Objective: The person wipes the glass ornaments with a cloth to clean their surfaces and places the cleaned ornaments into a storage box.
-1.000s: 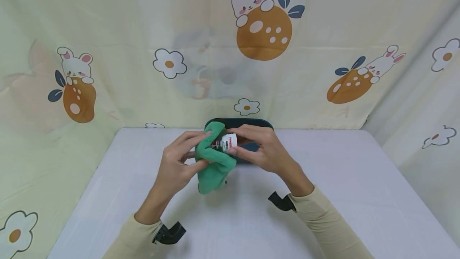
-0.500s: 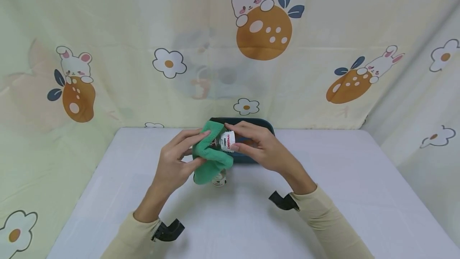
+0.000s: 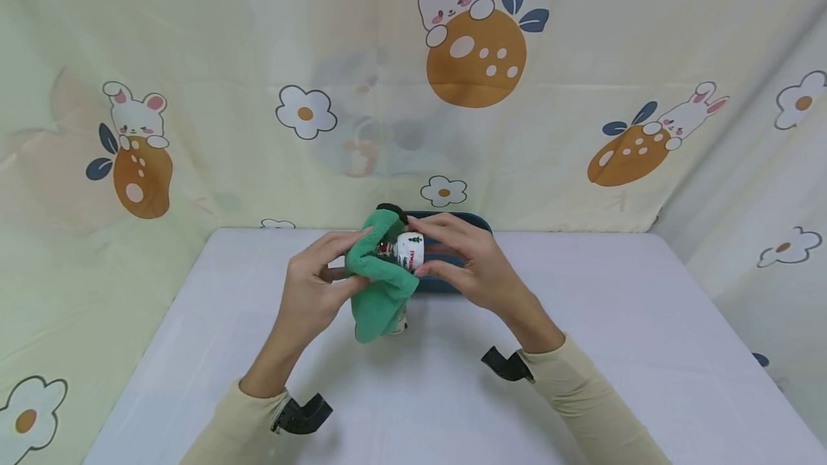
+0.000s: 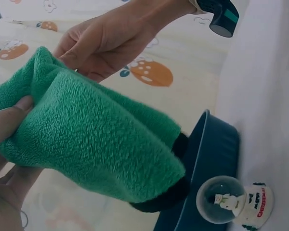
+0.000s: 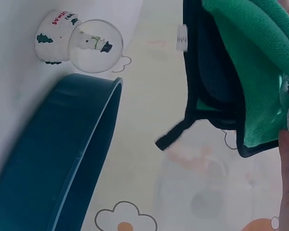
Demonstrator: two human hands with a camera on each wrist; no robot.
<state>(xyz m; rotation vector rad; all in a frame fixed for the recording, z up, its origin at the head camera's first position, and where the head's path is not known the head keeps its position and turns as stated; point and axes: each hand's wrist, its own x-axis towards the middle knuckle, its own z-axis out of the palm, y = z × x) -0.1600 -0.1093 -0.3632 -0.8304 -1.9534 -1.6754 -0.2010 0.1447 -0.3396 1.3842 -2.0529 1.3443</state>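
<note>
In the head view my left hand grips a green plush cloth with dark edging, folded around the glass end of a snow globe. Fingers and thumb of my right hand pinch that globe's white printed base, which sticks out of the cloth to the right. A red and white figure shows beside the cloth's fold. Below hangs the cloth's loose end, partly covering a second snow globe in the head view. The left wrist view shows this second snow globe upright on the table, a snowman inside.
Behind the hands stands a dark blue oval tub, near the back edge of the white table. Its wall rises close beside the standing globe. A patterned curtain hangs behind the table.
The held globe's base has turned, so its lettering has shifted and a green tree print shows. The cloth has moved slightly, its dark-edged corner now standing up at the top.
</note>
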